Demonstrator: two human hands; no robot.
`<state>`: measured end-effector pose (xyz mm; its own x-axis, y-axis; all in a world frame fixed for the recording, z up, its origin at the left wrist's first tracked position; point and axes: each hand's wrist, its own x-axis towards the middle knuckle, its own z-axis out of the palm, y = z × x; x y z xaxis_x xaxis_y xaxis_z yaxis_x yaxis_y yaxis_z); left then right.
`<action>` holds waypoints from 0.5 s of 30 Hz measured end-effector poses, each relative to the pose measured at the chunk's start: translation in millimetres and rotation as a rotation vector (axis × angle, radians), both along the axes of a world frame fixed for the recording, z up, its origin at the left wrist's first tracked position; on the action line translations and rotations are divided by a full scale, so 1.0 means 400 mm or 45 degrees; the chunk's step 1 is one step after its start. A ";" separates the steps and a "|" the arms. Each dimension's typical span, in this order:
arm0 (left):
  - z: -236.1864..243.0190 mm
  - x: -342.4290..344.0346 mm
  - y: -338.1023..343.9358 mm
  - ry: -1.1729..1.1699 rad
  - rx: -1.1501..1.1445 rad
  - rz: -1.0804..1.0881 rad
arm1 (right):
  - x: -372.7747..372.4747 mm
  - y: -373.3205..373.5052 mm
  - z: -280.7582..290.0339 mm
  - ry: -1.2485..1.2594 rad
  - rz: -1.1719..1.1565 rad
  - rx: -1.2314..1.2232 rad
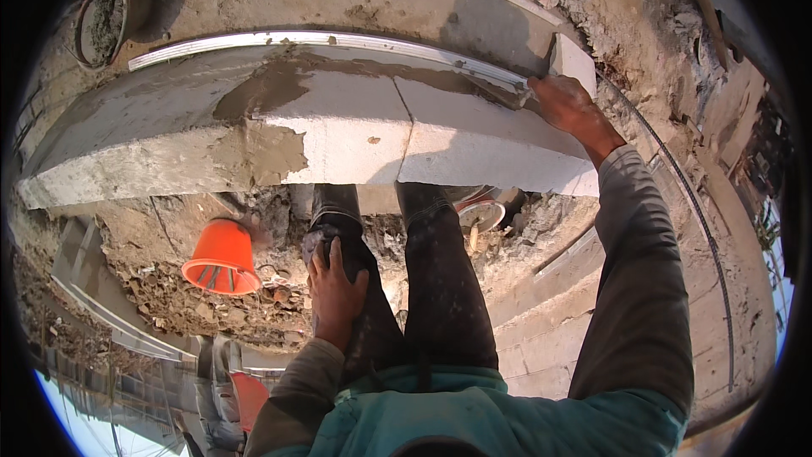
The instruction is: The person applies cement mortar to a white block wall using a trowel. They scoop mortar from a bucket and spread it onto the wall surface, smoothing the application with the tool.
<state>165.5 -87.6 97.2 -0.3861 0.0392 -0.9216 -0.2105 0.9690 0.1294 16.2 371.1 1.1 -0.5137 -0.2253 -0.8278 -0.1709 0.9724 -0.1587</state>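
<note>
And here we are over the pale block wall (347, 142), its top face sweeping from nine o'clock round to two, with a dark joint line between blocks close to the middle. Out at two o'clock, we have the right hand (571, 110), fingers curled round the grip of a trowel (501, 95); the fist hides most of the handle, but we catch the thin blade pointing toward twelve, low over the wet mortar (262, 89) that lies along the wall's top. More of that mortar smears down the near face at ten.

Down at seven, the left hand (337, 292) holds no tool: open, fingers spread, it rests on the knee of the dark trousers (448, 288). Along the wall's far edge, from ten o'clock through twelve to one, we see a long pale straightedge (338, 39), its right end near the working fist. Just beyond that fist stands a white block (573, 63).

Look out to ten: a bucket (125, 13) filled with grey mix. Between eight and nine, an orange bucket (222, 245) turns its mouth toward us above broken rubble (203, 313). At three, a ribbed steel bar (695, 199) curves down the ground, and between seven and eight a co-worker (224, 389) shows at the rim, beside something orange.
</note>
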 end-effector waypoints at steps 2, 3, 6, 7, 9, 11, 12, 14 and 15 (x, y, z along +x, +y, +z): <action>-0.002 0.000 0.011 -0.010 0.002 -0.005 | -0.046 -0.041 0.041 -0.024 -0.048 -0.090; -0.001 0.002 0.002 -0.028 -0.005 0.010 | -0.071 -0.060 0.038 -0.073 -0.086 -0.121; -0.003 0.014 -0.006 -0.036 0.003 0.019 | -0.039 0.006 -0.009 0.034 -0.239 -0.093; -0.007 0.015 -0.009 -0.027 0.004 0.015 | -0.012 0.049 -0.044 0.116 -0.299 -0.071; -0.005 0.011 -0.007 -0.027 0.007 0.005 | 0.024 0.133 -0.100 -0.020 -0.162 0.128; -0.002 0.008 -0.005 -0.032 0.001 0.008 | 0.033 0.162 -0.150 -0.148 -0.076 0.254; -0.002 0.007 -0.004 -0.036 0.004 0.021 | 0.031 0.166 -0.170 -0.205 -0.055 0.292; -0.008 0.007 -0.005 -0.035 0.016 0.043 | 0.015 0.152 -0.208 -0.248 -0.041 0.288; -0.008 0.008 -0.006 -0.034 0.027 0.052 | -0.006 0.112 -0.219 -0.236 -0.051 0.248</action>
<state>168.7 -90.1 94.1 -0.3630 0.0432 -0.9308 -0.2535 0.9567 0.1433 13.7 416.0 -86.7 -0.3548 -0.0356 -0.9343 -0.1174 0.9931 0.0068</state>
